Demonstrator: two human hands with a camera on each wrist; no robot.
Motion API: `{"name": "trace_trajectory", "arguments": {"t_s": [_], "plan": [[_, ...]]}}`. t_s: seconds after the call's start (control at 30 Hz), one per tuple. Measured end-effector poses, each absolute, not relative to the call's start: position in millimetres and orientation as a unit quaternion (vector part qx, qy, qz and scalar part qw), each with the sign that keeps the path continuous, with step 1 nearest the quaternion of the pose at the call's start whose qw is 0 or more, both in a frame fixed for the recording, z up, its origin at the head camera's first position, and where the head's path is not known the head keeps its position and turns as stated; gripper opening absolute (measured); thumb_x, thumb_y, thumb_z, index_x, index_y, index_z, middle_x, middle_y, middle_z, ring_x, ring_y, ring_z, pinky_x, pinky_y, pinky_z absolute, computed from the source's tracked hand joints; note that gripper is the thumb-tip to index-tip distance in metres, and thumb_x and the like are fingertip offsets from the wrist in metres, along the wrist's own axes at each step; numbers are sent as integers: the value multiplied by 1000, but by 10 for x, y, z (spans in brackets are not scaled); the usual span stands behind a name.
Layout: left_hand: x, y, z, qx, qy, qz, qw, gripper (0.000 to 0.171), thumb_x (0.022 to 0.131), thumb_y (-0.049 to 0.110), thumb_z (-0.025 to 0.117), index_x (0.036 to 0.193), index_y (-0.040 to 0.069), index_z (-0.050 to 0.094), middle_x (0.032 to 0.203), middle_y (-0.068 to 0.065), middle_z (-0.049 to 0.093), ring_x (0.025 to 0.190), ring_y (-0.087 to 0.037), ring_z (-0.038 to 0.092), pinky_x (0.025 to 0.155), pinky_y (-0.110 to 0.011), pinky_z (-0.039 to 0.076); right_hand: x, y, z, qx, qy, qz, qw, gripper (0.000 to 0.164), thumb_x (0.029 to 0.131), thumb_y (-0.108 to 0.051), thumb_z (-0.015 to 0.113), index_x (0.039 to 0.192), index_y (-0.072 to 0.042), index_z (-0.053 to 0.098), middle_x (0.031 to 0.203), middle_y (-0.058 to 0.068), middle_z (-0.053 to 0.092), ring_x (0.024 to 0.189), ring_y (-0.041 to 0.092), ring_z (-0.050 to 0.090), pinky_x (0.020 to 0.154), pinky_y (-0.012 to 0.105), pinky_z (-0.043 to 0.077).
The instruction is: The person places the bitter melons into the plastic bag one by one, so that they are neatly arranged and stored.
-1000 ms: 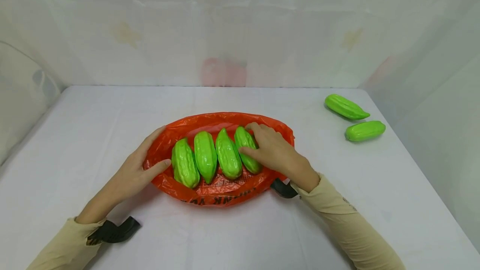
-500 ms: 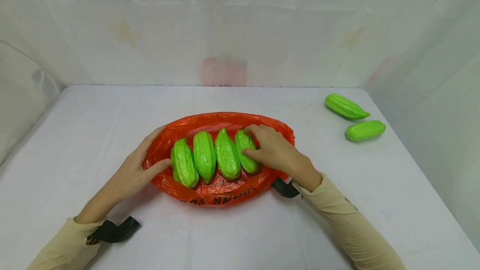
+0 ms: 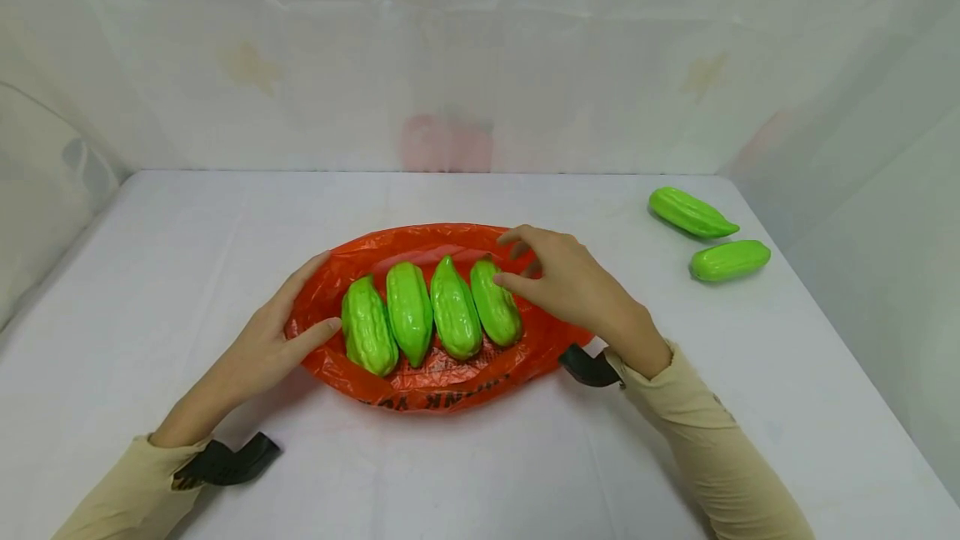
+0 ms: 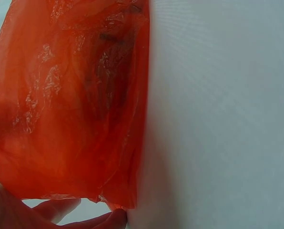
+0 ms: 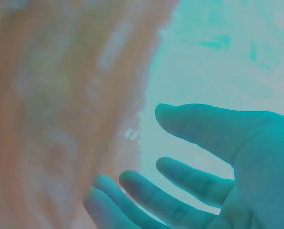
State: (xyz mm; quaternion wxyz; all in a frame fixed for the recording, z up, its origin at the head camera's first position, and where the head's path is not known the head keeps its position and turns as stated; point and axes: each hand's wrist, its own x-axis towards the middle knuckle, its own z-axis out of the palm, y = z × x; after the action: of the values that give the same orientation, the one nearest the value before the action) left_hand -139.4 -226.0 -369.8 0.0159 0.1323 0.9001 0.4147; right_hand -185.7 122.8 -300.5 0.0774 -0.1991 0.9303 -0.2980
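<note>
A red plastic bag (image 3: 442, 398) lies on the white table with its mouth spread wide toward me. Inside it, several bright green bitter melons sit side by side, among them the leftmost melon (image 3: 371, 327) and the rightmost melon (image 3: 497, 304). My left hand (image 3: 262, 352) holds the bag's left side, its thumb over the rim; in the left wrist view its fingers curl at the red plastic (image 4: 65, 119). Over the bag's right end is my right hand (image 3: 577, 286), fingers loosely bent and spread with nothing in them, thumb tip overlapping the rightmost melon.
Two more bitter melons lie at the table's far right: a pointed melon (image 3: 692, 213) behind and a rounder melon (image 3: 731, 261) in front. A pale patterned curtain (image 3: 450, 57) hangs along the back edge, and white cloth flanks the sides.
My right hand has let go of the rightmost melon, rising and shifting right away from it. The left hand stays at the bag's left side.
</note>
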Motion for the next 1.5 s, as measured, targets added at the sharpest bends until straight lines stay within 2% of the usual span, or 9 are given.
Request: {"name": "trace_trajectory", "arguments": {"t_s": [0.27, 0.43, 0.73, 0.87, 1.17, 1.5], "plan": [[-1403, -2275, -3717, 136, 900, 414, 12, 79, 95, 25, 64, 158, 36, 18, 161, -11, 31, 143, -44, 33, 105, -75, 31, -1849, 1324, -2874, -183, 931, -309, 71, 45, 93, -31, 69, 133, -14, 57, 124, 5, 65, 110, 23, 65, 91, 41, 55], [-1402, -2275, -3713, 134, 900, 414, 14, 79, 95, 25, 64, 158, 36, 18, 161, -11, 31, 142, -44, 34, 104, -75, 31, -1869, 1388, -2844, -185, 930, -313, 61, 45, 93, -30, 69, 133, -16, 57, 122, 4, 66, 104, 23, 67, 89, 41, 56], [-1405, -2271, -3707, 136, 899, 417, 17, 78, 96, 26, 63, 158, 38, 17, 162, -10, 30, 144, -43, 32, 106, -75, 30, -1953, 1597, -2812, -258, 910, -322, 31, 44, 91, -18, 71, 132, -8, 57, 119, 10, 68, 103, 24, 69, 92, 43, 57], [-1408, -2273, -3710, 137, 899, 416, 20, 78, 96, 27, 63, 158, 40, 16, 162, -8, 29, 145, -43, 31, 106, -75, 29, -1977, 1690, -2794, -269, 910, -316, 16, 44, 92, -18, 71, 132, -7, 57, 118, 11, 67, 101, 24, 69, 90, 44, 57], [-1409, -2270, -3708, 136, 899, 416, 16, 79, 95, 25, 64, 158, 36, 18, 161, -11, 30, 144, -44, 32, 105, -75, 30, -2061, 1859, -2785, -241, 918, -314, 9, 44, 93, -23, 70, 132, -8, 56, 119, 12, 67, 106, 27, 66, 94, 46, 55], [-1398, -2273, -3697, 135, 900, 414, 19, 79, 95, 26, 64, 158, 36, 17, 162, -11, 29, 144, -45, 31, 105, -76, 29, -2169, 2021, -2857, -196, 922, -333, -12, 42, 92, -16, 70, 131, -7, 58, 117, 14, 67, 106, 28, 66, 97, 47, 54]]}}
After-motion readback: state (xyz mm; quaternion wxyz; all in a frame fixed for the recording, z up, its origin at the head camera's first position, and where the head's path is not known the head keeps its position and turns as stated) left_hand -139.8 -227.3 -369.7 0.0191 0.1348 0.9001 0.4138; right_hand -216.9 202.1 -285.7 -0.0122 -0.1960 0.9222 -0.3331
